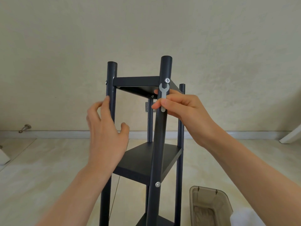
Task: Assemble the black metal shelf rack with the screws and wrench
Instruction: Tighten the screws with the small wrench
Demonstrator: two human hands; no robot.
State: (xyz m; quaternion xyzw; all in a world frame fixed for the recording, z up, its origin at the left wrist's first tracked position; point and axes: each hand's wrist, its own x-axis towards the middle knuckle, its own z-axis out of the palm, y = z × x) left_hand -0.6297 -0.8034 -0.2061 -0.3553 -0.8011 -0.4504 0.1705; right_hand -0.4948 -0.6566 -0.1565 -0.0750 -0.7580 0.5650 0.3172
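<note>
The black metal shelf rack (146, 162) stands upright before me, with round posts and flat shelves. A silver screw (167, 80) sits in the near right post (158, 144) at the top shelf (136, 81); another screw (157, 184) shows lower on that post. My right hand (184, 111) pinches a small flat grey wrench (163, 95), held upright against the post with its open jaw just below the top screw. My left hand (105, 132) is spread beside the near left post (110, 98), fingertips touching it, gripping nothing.
A translucent brown plastic bin (210, 207) stands on the tiled floor at the lower right, with something white blurred beside it. A metal doorstop (25, 128) sticks out of the wall base at left. A white board edge (291, 136) leans at far right.
</note>
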